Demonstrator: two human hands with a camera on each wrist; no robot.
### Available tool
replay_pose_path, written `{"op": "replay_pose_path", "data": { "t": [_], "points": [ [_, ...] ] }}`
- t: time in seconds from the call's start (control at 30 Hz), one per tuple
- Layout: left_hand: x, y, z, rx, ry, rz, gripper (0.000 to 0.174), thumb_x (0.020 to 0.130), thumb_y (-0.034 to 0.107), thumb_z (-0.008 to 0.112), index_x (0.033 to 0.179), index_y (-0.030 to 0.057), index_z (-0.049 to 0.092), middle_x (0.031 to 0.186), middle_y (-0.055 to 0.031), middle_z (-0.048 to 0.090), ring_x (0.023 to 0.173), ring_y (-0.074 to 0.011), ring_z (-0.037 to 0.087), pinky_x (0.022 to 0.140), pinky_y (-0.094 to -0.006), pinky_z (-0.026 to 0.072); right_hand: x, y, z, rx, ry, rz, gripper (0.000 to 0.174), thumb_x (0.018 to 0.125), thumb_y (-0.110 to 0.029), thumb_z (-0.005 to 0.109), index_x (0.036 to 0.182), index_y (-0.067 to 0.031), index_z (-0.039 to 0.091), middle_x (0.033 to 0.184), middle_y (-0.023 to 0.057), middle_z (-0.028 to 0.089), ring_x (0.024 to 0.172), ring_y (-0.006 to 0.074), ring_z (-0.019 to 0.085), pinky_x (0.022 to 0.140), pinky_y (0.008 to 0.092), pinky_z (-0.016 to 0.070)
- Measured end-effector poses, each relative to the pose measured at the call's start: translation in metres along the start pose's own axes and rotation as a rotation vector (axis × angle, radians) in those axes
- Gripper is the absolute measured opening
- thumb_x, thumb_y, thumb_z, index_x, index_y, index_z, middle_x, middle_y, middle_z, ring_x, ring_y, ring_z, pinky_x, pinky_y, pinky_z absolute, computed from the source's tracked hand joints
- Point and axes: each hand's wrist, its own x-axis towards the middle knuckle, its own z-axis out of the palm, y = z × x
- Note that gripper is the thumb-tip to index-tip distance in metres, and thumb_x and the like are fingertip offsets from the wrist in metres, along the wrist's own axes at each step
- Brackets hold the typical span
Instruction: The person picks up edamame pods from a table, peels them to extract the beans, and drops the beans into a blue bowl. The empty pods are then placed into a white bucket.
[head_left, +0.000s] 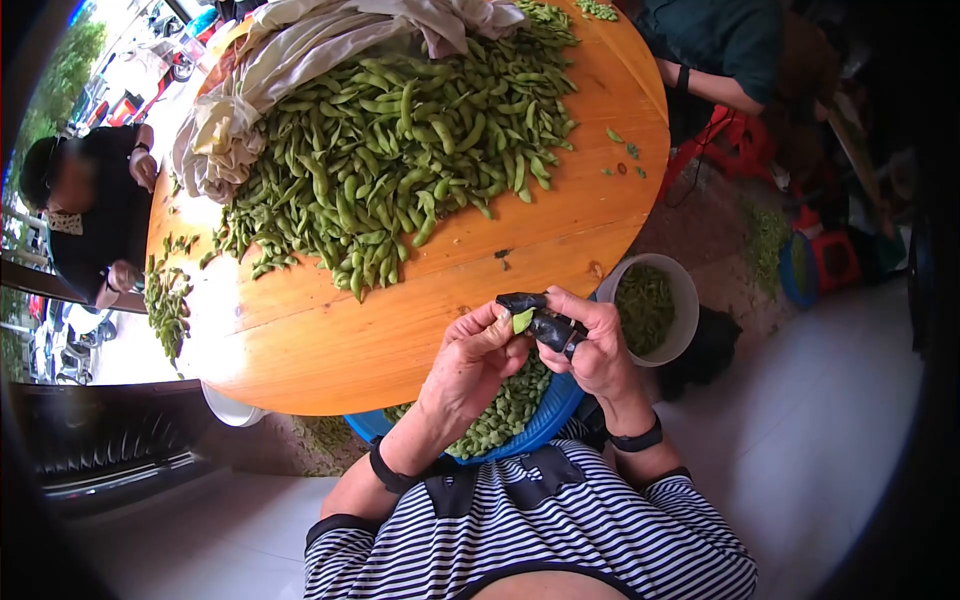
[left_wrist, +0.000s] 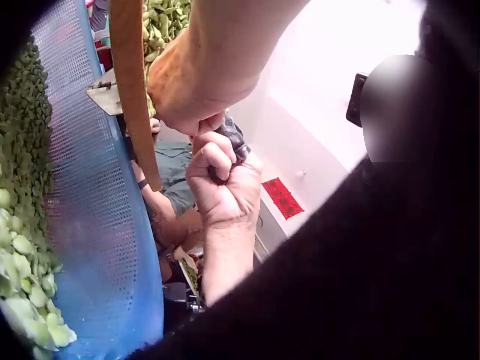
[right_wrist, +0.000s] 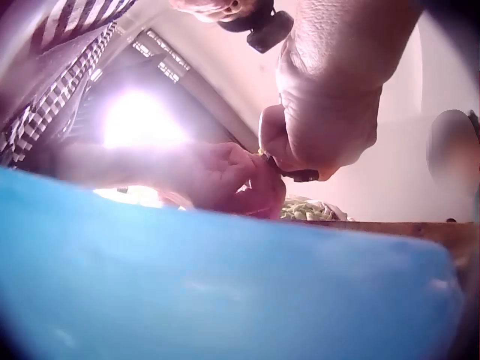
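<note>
A green pod (head_left: pixel 523 320) is pinched between the thumb and fingers of the left hand (head_left: pixel 478 362), above the front edge of the round wooden table (head_left: pixel 330 380). The right hand (head_left: pixel 592 345), with black coverings (head_left: pixel 551 328) on its fingers, meets the left at the pod and grips its other side. Below both hands, shelled green beans (head_left: pixel 505 412) fill a blue basket (head_left: pixel 560 405). In the left wrist view the left hand (left_wrist: pixel 187 82) and right hand (left_wrist: pixel 229 180) touch; the pod is hidden there.
A large heap of pods (head_left: pixel 350 170) lies on the table beside a crumpled cloth (head_left: pixel 310 45). A white bucket (head_left: pixel 688 310) holding green scraps stands at the right. One person (head_left: pixel 100 210) is at the table's left, another (head_left: pixel 720 50) at the upper right.
</note>
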Motion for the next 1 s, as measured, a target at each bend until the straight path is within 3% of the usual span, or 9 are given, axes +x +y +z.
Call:
{"op": "replay_pose_path", "data": {
  "t": [0.13,0.2,0.3,0.53,0.57,0.6,0.67,0.77,1.0],
  "points": [
    [-0.003,0.003,0.014,0.110,0.063,0.022,0.015,0.096,0.021,0.057,0.090,0.0084,0.061,0.072,0.0008,0.053,0.063,-0.0080,0.046,0.054,-0.0215,0.0347,-0.001,-0.002,0.001,-0.121,0.019,0.014,0.032,0.075,0.004,0.044,0.101,0.0069,0.061,0.075,0.0000,0.050,0.059,0.0042,0.046,0.049,0.0198,0.0391],
    [-0.004,0.003,0.005,0.256,0.077,0.048,0.016,0.094,0.021,0.062,0.090,0.0057,0.061,0.074,0.0002,0.052,0.064,-0.0086,0.048,0.054,-0.0228,0.0385,-0.002,-0.013,0.012,-0.507,0.104,0.105,0.032,0.073,0.005,0.047,0.102,0.0056,0.061,0.075,0.0007,0.052,0.060,0.0054,0.048,0.052,0.0207,0.0407],
    [-0.008,0.012,-0.003,1.087,0.116,0.339,0.021,0.087,0.013,0.070,0.099,-0.0015,0.060,0.083,-0.0019,0.058,0.077,-0.0153,0.059,0.064,-0.0304,0.0497,-0.006,-0.013,0.013,-0.522,0.099,0.115,0.034,0.072,0.006,0.048,0.103,0.0050,0.061,0.075,0.0021,0.054,0.062,0.0060,0.050,0.054,0.0215,0.0413],
    [-0.008,0.014,-0.002,1.564,0.089,0.804,0.015,0.084,0.001,0.063,0.098,-0.0037,0.060,0.081,-0.0146,0.056,0.066,-0.0295,0.057,0.057,-0.0342,0.0457,-0.008,-0.012,0.022,-0.720,0.092,0.042,0.043,0.064,0.003,0.048,0.105,0.0041,0.061,0.077,0.0139,0.057,0.065,0.0216,0.057,0.062,0.0290,0.0462],
    [-0.008,0.014,-0.004,1.602,0.078,0.806,0.012,0.089,0.003,0.060,0.098,-0.0044,0.059,0.080,-0.0114,0.056,0.064,-0.0223,0.058,0.057,-0.0332,0.0460,-0.008,-0.009,0.022,-0.799,0.115,-0.038,0.041,0.064,0.003,0.048,0.104,0.0042,0.061,0.078,0.0149,0.058,0.066,0.0245,0.057,0.063,0.0301,0.0469],
    [-0.009,0.014,-0.003,1.602,0.077,0.809,0.012,0.089,0.003,0.060,0.098,-0.0044,0.059,0.080,-0.0114,0.056,0.064,-0.0223,0.058,0.057,-0.0332,0.0460,-0.008,-0.007,0.023,-0.877,0.137,-0.117,0.040,0.065,0.003,0.048,0.102,0.0044,0.061,0.079,0.0159,0.059,0.066,0.0273,0.058,0.064,0.0311,0.0476],
    [-0.012,0.015,0.001,1.143,0.069,0.352,0.015,0.096,0.009,0.054,0.104,-0.0025,0.058,0.081,-0.0058,0.057,0.066,-0.0128,0.057,0.058,-0.0287,0.0467,-0.008,-0.007,0.027,-0.911,0.122,-0.189,0.039,0.065,0.003,0.050,0.103,0.0034,0.060,0.080,0.0170,0.058,0.069,0.0336,0.058,0.065,0.0353,0.0490],
    [-0.015,0.023,0.006,0.713,-0.018,0.037,0.020,0.100,0.014,0.049,0.112,0.0010,0.057,0.085,-0.0011,0.057,0.070,-0.0069,0.055,0.062,-0.0236,0.0469,-0.010,0.003,0.032,-1.162,0.160,-0.338,0.041,0.065,0.004,0.057,0.106,0.0014,0.059,0.084,0.0165,0.055,0.073,0.0372,0.059,0.064,0.0412,0.0492],
    [-0.013,0.016,-0.015,0.538,-0.065,0.064,0.023,0.098,0.013,0.051,0.119,0.0037,0.055,0.089,-0.0003,0.060,0.072,-0.0088,0.056,0.066,-0.0232,0.0478,-0.008,0.011,0.033,-1.171,0.138,-0.465,0.044,0.061,0.006,0.052,0.104,0.0029,0.058,0.083,0.0165,0.053,0.071,0.0363,0.057,0.062,0.0391,0.0478]
  ]
}}
